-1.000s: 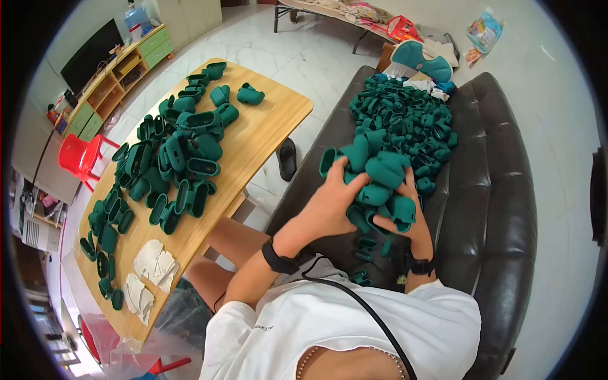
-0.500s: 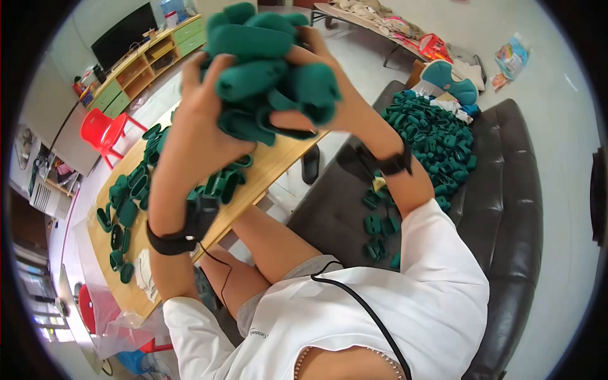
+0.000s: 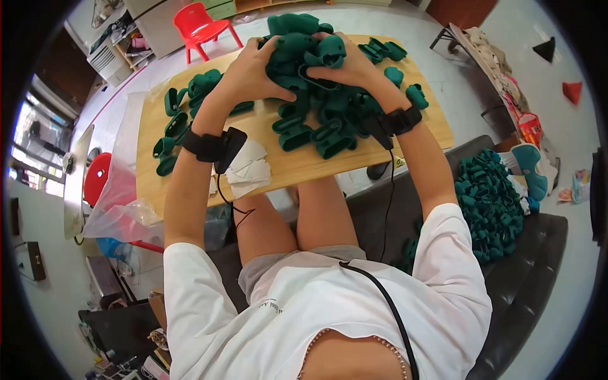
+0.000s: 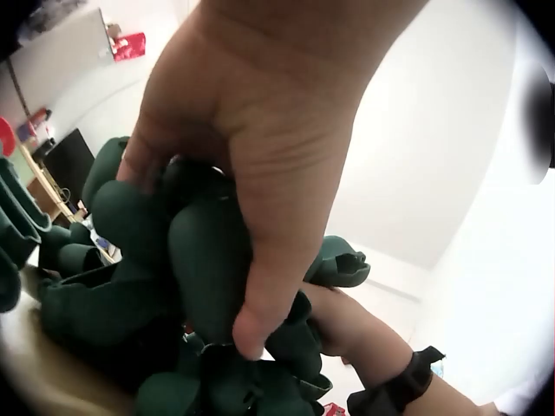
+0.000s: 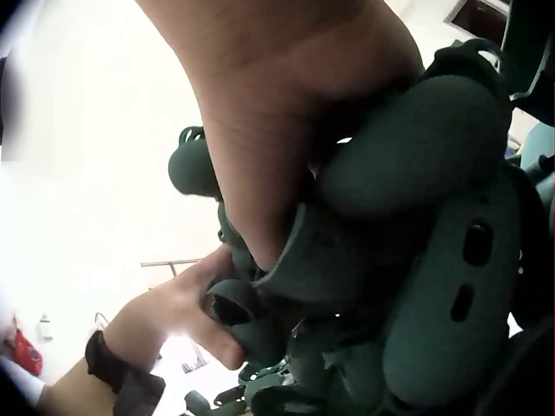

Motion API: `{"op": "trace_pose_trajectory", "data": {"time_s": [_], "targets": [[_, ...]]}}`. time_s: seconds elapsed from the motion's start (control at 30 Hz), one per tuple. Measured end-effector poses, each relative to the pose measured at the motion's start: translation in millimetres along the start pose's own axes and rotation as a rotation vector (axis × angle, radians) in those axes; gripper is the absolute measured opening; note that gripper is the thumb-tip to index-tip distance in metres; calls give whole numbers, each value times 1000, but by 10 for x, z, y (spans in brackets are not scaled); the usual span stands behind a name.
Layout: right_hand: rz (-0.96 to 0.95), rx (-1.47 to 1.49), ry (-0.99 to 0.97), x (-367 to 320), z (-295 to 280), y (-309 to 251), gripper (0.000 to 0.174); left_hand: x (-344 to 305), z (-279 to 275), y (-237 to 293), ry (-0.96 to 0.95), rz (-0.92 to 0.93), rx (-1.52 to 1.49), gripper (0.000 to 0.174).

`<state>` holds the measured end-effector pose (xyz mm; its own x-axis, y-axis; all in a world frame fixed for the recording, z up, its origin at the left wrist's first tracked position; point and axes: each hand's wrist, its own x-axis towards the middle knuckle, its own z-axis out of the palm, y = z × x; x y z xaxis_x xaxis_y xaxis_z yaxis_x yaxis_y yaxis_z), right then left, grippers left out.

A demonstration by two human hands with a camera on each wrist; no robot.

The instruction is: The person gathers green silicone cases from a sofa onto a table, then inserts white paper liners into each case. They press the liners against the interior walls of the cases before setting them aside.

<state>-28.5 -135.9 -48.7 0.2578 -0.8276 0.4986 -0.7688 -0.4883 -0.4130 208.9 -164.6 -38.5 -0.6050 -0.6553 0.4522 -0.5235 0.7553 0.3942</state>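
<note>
A bunch of dark green silicone earbud case covers (image 3: 294,47) is held between both hands above the far part of the table. My left hand (image 3: 250,73) grips the bunch from its left side, the thumb across a rounded cover (image 4: 208,251) in the left wrist view. From the right, my right hand (image 3: 354,66) holds the same bunch, with its thumb at a cover's opening. A cover with two oval slots (image 5: 451,299) shows close up in the right wrist view. More open covers (image 3: 329,136) lie on the table just below the bunch.
The wooden table (image 3: 304,171) carries torn white sheets (image 3: 249,168) near its front edge and more covers at the left. On the dark sofa (image 3: 535,253) to the right lies a large pile of covers (image 3: 491,215). A red chair (image 3: 199,25) stands behind the table.
Both hands have carried the bunch of covers from over the sofa, leftward and up, to over the table. The head view has turned toward the table.
</note>
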Motion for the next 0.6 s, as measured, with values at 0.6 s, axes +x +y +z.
{"op": "trace_pose_trajectory", "data": {"time_s": [0.6], "targets": [[83, -217, 88, -68, -75, 61, 85, -327, -320, -73, -175, -232, 360, 105]]}}
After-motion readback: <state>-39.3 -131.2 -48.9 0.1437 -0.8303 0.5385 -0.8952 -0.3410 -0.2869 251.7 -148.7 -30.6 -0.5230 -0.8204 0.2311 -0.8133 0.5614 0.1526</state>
